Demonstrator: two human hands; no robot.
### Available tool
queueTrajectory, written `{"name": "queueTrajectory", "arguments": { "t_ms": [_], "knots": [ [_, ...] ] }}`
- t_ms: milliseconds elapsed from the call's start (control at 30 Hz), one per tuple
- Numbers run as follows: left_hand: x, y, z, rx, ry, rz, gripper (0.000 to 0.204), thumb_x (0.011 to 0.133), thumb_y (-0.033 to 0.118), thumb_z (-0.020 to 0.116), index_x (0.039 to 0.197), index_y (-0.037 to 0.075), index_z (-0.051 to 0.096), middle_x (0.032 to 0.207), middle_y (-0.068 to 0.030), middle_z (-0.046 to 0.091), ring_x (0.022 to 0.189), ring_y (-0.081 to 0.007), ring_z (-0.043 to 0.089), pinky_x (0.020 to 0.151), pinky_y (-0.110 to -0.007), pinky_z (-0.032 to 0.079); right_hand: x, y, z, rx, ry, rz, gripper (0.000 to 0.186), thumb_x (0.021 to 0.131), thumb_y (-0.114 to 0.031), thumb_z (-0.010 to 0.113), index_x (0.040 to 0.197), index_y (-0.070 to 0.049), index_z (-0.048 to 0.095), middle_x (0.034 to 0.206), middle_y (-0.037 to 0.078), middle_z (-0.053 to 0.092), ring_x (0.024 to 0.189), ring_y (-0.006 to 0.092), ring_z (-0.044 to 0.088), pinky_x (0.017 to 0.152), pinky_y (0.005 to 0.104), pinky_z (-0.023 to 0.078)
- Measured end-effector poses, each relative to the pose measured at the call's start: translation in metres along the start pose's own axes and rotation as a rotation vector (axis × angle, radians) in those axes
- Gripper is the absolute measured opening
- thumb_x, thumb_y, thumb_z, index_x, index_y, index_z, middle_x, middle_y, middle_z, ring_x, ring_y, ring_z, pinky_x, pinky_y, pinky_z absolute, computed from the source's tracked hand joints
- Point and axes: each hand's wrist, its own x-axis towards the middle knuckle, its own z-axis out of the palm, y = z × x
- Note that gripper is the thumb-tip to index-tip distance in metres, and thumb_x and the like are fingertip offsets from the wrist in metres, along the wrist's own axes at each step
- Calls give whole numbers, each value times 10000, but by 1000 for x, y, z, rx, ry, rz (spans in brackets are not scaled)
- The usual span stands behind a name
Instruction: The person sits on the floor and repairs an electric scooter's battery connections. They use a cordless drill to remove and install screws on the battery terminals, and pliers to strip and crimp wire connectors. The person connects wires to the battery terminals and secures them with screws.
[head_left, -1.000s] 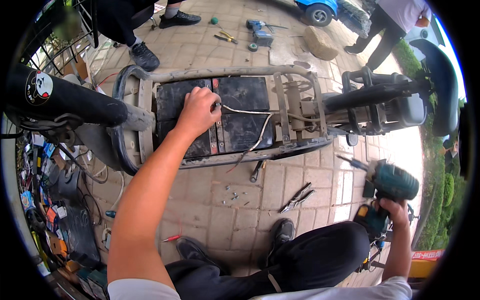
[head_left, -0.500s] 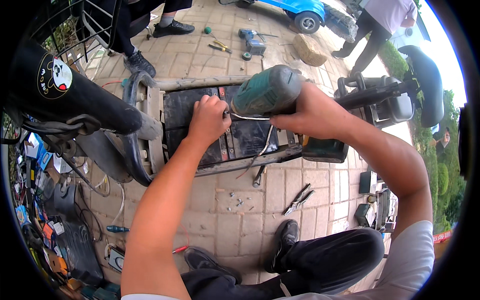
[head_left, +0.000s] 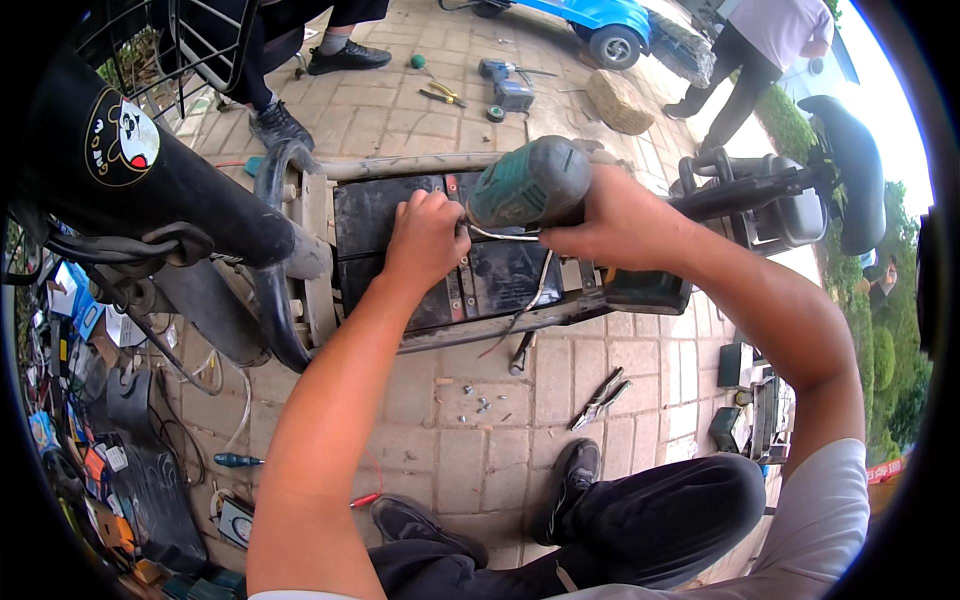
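An electric bike frame point(head_left: 313, 235) holds black batteries point(head_left: 370, 210) joined by bars with red ends. My right hand point(head_left: 620, 225) grips a teal cordless drill point(head_left: 530, 175), whose nose points down-left at the gap between the batteries. My left hand point(head_left: 428, 235) is closed there, beside the drill's nose, at the end of a white wire point(head_left: 505, 237); what its fingertips hold is hidden. The wire runs right, and a branch drops toward the near rail. Loose screws point(head_left: 470, 405) and pliers point(head_left: 598, 400) lie on the paving below.
A pile of tools and boxes point(head_left: 100, 450) fills the left. A person's legs point(head_left: 290, 80) are at the upper left, a standing person point(head_left: 745, 60) at the upper right. A blue drill point(head_left: 510, 90), a stone block point(head_left: 620, 100) and a blue vehicle point(head_left: 590, 25) sit beyond the frame.
The teal drill has swung from low on the right up over the batteries to my left hand. In the last half second it has shifted only slightly.
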Motion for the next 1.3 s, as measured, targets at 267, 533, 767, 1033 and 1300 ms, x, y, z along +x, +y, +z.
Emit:
{"name": "queueTrajectory", "arguments": {
  "t_ms": [267,533,767,1033,1300],
  "knots": [
    [-1,-1,-1,22,7,1,201,659,125,710,832,64,628,894,-76,593,938,-299,541,805,-434,442,12,-26,-7,-288,-118,-134,384,709,-150,686,1032,38,600,881,248,673,838,416,644,762,439,525],
    [1,1,-2,-18,-12,-27,172,687,124,686,847,81,639,888,-67,592,927,-296,539,787,-433,435,16,-19,-6,-159,-89,84,344,720,-144,702,1016,7,613,826,200,676,745,360,645,709,394,515],
    [-1,1,-1,-61,57,-8,152,715,120,674,858,84,637,860,-57,591,914,-298,536,785,-437,431,13,-32,-3,-267,-117,-34,394,703,-161,678,1034,38,600,896,247,672,865,400,653,789,433,528],
    [2,0,0,-90,-30,-52,155,714,115,680,860,84,640,864,-65,593,924,-302,539,795,-437,434,16,-33,-2,-367,-108,-110,328,722,-134,683,1014,2,619,878,224,677,814,385,654,744,428,514],
    [1,-1,-1,-62,16,-25,79,723,101,676,800,99,660,845,-72,598,907,-299,550,769,-442,444,21,-38,-13,-194,-133,96,273,711,-161,670,894,42,661,695,164,636,636,234,616,652,353,498]
  ]
}}
